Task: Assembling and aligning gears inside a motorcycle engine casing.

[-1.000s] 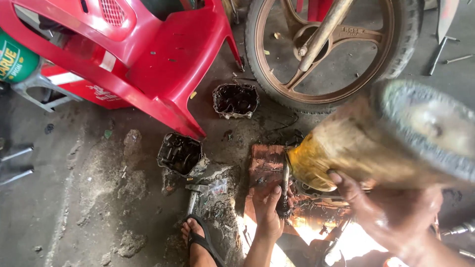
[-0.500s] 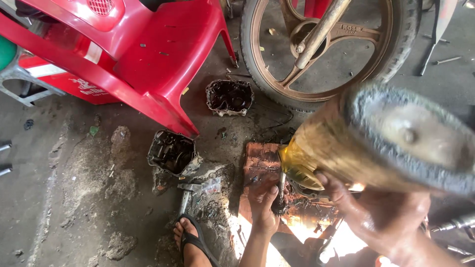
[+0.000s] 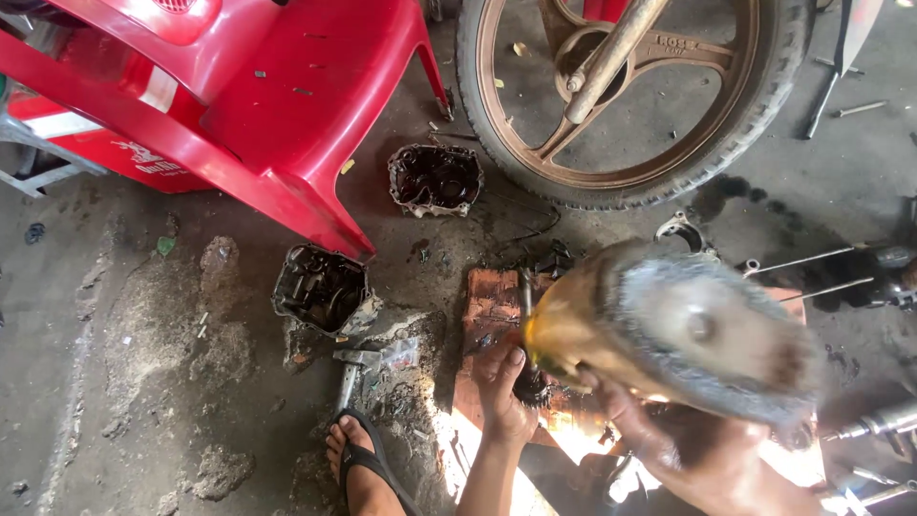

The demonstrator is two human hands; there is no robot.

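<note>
Left hand (image 3: 504, 390) closed on a small dark gear (image 3: 528, 384), pressed down on a brick (image 3: 492, 304). Right hand (image 3: 659, 441) grips a blurred yellow bottle (image 3: 669, 330), tilted, its mouth just over the gear. Two oily engine covers (image 3: 323, 290) lie on the floor beside a red chair (image 3: 287, 105); a wheel (image 3: 630, 96) stands behind.

A red plastic chair (image 3: 258, 105) stands on the oily concrete floor (image 3: 115, 382). Right of it is a motorcycle wheel (image 3: 635, 96); one engine cover (image 3: 435, 179) lies just beside its front leg, another (image 3: 321, 290) just below it, near a sandalled foot (image 3: 361, 466).
</note>
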